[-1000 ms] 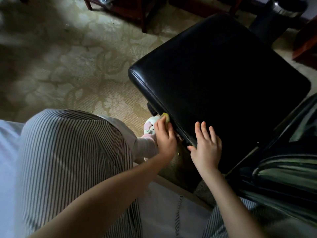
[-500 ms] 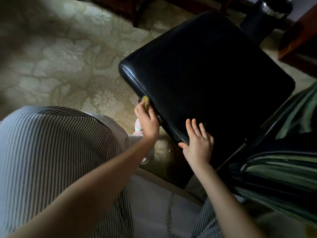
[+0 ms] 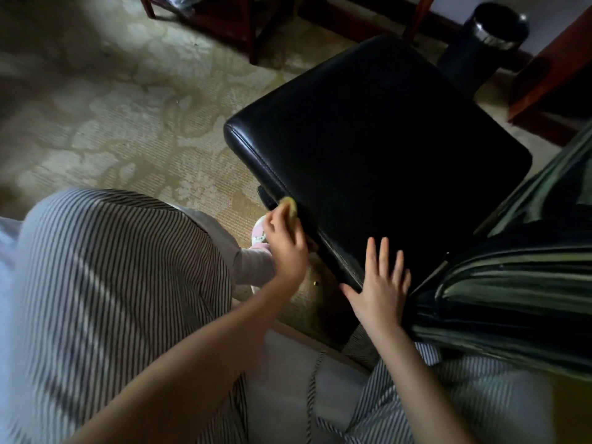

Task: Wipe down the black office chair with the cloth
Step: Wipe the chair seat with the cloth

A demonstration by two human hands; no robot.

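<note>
On my feed the L hand (image 3: pixel 285 245) is curled round a small yellow-green cloth (image 3: pixel 290 207). The cloth is wadded up w/ only a bit showing past the fingers, pressed to the side edge of the black chair (image 3: pixel 368 149) seat, just under the stitched seam. R hand (image 3: pixel 381 290) lies flat on the seat's near corner, fingers straight & spread, holding nothing.

Cloth prob soft & light and squashes easy; I'd hold it bunched in the fingers, flat face to the leather. Chair may swivel or roll, so bracing the corner w/ the flat hand makes sense. Seat surface looks smooth, prob slick.

Seat is squarish w/ rounded corners, padded, glossy, v. dark. It stands on patterned carpet (image 3: pixel 128 123), w/ a dark bin (image 3: pixel 490 36) beyond it.
</note>
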